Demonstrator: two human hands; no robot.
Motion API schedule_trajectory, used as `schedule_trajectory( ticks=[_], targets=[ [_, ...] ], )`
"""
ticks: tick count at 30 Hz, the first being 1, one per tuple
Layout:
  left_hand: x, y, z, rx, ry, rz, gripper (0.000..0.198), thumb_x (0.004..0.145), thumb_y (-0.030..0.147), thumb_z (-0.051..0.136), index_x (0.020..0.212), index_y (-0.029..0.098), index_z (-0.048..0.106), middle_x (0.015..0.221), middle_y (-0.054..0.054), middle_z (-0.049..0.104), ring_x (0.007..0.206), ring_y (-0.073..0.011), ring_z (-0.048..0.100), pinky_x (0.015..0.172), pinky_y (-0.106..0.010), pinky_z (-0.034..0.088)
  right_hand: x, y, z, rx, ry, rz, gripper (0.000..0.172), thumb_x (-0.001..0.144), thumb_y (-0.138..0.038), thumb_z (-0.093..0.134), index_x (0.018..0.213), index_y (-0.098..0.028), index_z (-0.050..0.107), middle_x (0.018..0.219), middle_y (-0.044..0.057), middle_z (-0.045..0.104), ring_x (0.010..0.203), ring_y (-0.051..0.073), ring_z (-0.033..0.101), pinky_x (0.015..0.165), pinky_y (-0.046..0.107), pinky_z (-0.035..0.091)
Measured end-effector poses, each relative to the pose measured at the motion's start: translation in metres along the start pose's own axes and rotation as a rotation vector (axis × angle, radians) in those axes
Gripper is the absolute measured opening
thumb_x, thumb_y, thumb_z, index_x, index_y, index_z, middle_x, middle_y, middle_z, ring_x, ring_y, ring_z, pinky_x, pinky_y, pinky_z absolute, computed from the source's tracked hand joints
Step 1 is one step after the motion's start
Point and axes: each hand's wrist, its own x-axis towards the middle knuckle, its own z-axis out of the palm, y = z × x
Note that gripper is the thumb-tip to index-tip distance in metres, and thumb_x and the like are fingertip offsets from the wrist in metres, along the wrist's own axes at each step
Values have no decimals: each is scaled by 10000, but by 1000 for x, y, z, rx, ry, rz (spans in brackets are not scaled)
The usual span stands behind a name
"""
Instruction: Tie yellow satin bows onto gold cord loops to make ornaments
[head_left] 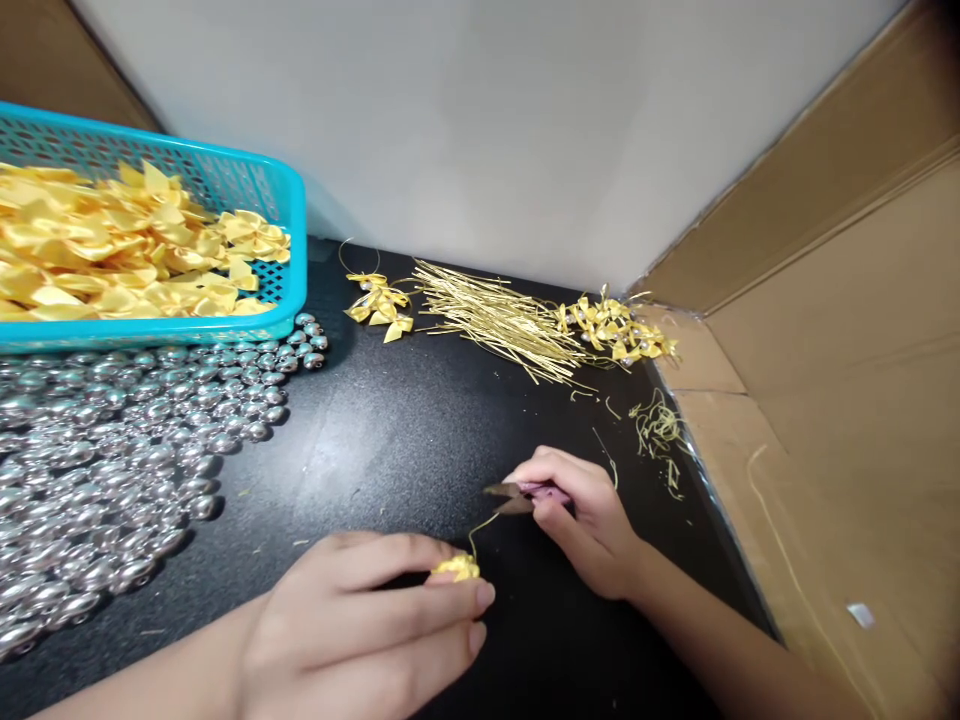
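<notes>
My left hand (pixel 375 620), near the bottom middle, pinches a small yellow ribbon bow (pixel 457 568) that is mostly covered by the fingers. From the bow a thin yellow cord (pixel 474 540) curves up to the right. My right hand (pixel 585 515) is closed around small thread snips (pixel 529 495) with a purple grip. Their blades point left and stand apart, close to the free end of the cord. Whether the blades touch the cord I cannot tell.
A blue plastic basket (pixel 296 250) of yellow ribbon bows (pixel 112 245) stands at the left. Silver beads (pixel 135 450) spread below it. Gold cord lengths (pixel 495 315) lie at the back between finished bows (pixel 379 303) and a bow pile (pixel 615 325). Cord scraps (pixel 660 430) lie right, by cardboard (pixel 840 290).
</notes>
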Motion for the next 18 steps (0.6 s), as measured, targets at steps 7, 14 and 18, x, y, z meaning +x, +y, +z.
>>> schedule_trajectory(
  ticks=[7,14,18],
  targets=[
    [-7,3,11,98,212,169,292,979,164,477,860,233,734,912,57,806,915,-127,736,902,-230,596,-5,-1,4,-72,-138,-118,391,974,-500,416,905,-182,634,690,31,653,585,139,526,582,279,391],
    [-9,6,12,106,171,175,273,984,160,467,896,209,721,921,52,807,979,-130,725,948,-222,573,-6,-1,4,-124,-135,-139,354,974,-471,434,874,-186,618,678,20,648,572,131,516,575,271,372],
    [-6,4,10,95,169,183,277,983,162,469,896,219,725,932,47,806,952,-141,735,914,-234,584,-5,-3,4,-135,-102,-159,339,983,-432,435,840,-185,617,628,2,615,544,120,487,559,263,354]
  ],
)
